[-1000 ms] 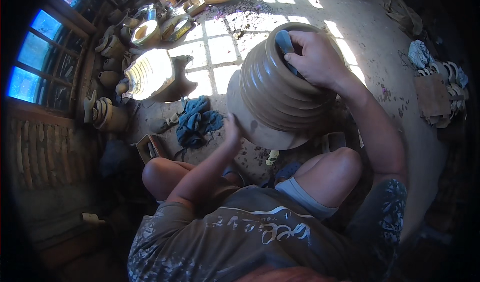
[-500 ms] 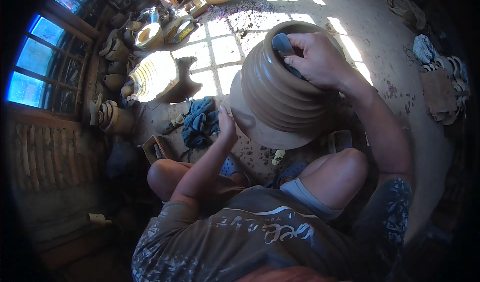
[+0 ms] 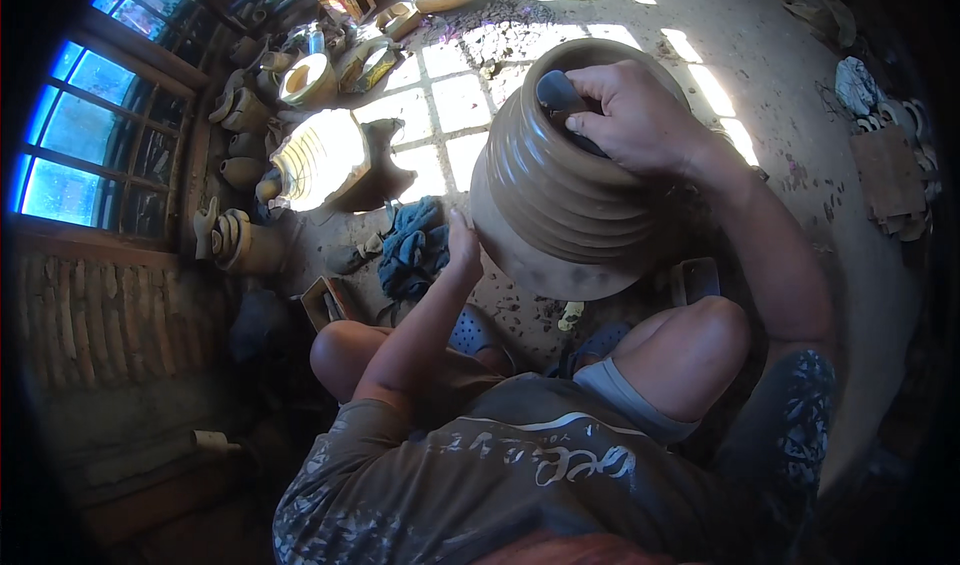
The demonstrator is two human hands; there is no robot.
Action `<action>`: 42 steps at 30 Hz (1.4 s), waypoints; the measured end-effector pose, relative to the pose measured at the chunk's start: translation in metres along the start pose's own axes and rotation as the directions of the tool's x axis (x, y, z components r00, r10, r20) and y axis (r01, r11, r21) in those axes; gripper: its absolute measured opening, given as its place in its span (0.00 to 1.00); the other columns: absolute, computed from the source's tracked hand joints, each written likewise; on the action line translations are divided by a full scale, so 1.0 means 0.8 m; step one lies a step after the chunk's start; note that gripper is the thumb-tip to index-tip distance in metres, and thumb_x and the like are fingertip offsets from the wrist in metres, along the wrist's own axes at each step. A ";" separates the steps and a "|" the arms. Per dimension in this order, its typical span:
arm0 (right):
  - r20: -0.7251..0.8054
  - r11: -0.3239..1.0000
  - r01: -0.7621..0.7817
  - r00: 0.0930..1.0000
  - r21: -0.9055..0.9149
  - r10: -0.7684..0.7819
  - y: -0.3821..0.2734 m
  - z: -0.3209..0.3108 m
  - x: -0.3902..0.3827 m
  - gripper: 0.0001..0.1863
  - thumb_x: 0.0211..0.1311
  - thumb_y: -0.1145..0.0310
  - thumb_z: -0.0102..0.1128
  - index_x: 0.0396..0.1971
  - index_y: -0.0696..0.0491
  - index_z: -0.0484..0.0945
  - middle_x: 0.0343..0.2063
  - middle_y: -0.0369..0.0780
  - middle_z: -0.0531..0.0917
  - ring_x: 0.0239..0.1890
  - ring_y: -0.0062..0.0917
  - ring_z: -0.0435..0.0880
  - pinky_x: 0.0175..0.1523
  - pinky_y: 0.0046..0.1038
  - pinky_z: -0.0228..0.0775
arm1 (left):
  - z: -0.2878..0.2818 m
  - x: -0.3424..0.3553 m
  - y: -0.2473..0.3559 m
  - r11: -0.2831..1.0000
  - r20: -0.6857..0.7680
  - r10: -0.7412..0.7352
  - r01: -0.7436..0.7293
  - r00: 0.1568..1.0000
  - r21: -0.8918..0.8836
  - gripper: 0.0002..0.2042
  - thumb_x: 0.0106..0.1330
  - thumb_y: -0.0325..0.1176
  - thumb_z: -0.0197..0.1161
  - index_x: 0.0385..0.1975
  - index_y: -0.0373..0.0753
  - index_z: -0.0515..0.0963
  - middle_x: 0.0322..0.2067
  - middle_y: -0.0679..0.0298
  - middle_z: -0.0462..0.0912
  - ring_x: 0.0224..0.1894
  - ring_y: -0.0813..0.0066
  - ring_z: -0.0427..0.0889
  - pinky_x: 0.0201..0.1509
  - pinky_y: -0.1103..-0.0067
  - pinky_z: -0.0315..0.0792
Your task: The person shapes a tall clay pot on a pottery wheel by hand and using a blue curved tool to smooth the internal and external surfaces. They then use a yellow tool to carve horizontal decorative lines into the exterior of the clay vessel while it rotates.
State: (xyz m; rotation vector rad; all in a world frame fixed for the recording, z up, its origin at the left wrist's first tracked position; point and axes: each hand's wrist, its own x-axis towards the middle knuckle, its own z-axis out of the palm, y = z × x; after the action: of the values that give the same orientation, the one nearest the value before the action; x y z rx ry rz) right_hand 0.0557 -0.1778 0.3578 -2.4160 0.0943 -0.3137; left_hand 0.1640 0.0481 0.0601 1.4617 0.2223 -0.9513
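A large ridged clay pot (image 3: 570, 200), brown and shiny on its left side, stands upright on a round wheel disc (image 3: 530, 265) in front of me. My right hand (image 3: 645, 120) is closed on a dark, rounded scraper (image 3: 560, 93) at the pot's mouth. Its thumb and fingers pinch the scraper, and the fingertips are partly hidden inside the opening. At the disc's left edge is my left hand (image 3: 463, 247), its fingers stretched out and nothing visible in it. Whether it touches the disc I cannot tell.
A dark blue-green cloth (image 3: 412, 250) lies left of my left hand. A broken ridged pot piece (image 3: 320, 160) and several clay vessels stand by the window. Near my right knee sits a small container (image 3: 697, 280). Flat brown pieces (image 3: 888, 175) lie at far right.
The whole view has shifted slightly to the right. The scraper is tilted a little differently in my right hand, and its lower part shows less. Shine on the pot's left side has spread.
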 end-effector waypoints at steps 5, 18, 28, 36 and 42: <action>0.004 0.998 0.057 0.998 0.028 -0.057 -0.003 0.003 0.008 0.12 0.57 0.73 0.59 0.40 0.56 0.84 0.32 0.50 0.84 0.35 0.43 0.84 0.44 0.38 0.74 | 0.022 -0.057 -0.115 0.989 0.017 -0.135 0.136 0.991 -0.065 0.41 0.76 0.66 0.30 0.76 0.34 0.48 0.75 0.49 0.53 0.77 0.55 0.51 0.77 0.63 0.50; 0.050 0.996 0.081 0.995 0.026 -0.082 0.003 -0.012 0.003 0.12 0.54 0.74 0.57 0.38 0.59 0.83 0.31 0.51 0.84 0.35 0.43 0.83 0.44 0.37 0.74 | -0.015 0.023 -0.053 1.000 -0.026 0.005 -0.005 1.000 -0.026 0.47 0.69 0.75 0.26 0.75 0.40 0.53 0.69 0.51 0.66 0.72 0.50 0.62 0.69 0.49 0.56; 0.122 0.991 0.116 0.985 0.064 -0.123 0.006 -0.014 0.002 0.10 0.56 0.77 0.60 0.38 0.60 0.81 0.30 0.45 0.81 0.34 0.35 0.81 0.42 0.33 0.72 | -0.022 0.022 -0.033 0.994 0.063 0.056 -0.061 0.996 0.088 0.38 0.77 0.65 0.29 0.74 0.41 0.52 0.72 0.50 0.58 0.70 0.51 0.64 0.71 0.56 0.60; 0.118 0.990 0.140 0.983 0.021 -0.141 0.023 -0.019 0.002 0.12 0.55 0.78 0.58 0.41 0.59 0.81 0.31 0.44 0.81 0.35 0.33 0.80 0.43 0.32 0.72 | 0.047 -0.089 -0.110 0.936 -0.046 -0.336 0.339 0.941 0.097 0.43 0.70 0.74 0.31 0.71 0.42 0.60 0.65 0.54 0.69 0.69 0.54 0.64 0.68 0.48 0.57; 0.020 0.969 0.227 0.973 0.102 -0.230 0.011 -0.012 0.005 0.10 0.49 0.75 0.55 0.32 0.61 0.79 0.30 0.53 0.82 0.33 0.45 0.81 0.43 0.38 0.73 | -0.014 0.034 -0.076 0.992 -0.076 0.116 -0.111 0.990 0.062 0.41 0.72 0.71 0.35 0.70 0.41 0.61 0.68 0.53 0.67 0.69 0.56 0.64 0.68 0.55 0.59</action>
State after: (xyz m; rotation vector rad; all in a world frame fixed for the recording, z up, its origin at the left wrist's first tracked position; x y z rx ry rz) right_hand 0.0576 -0.1914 0.3603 -2.3346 -0.2110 -0.3755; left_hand 0.1462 0.0576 -0.0042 1.5503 0.1695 -0.8140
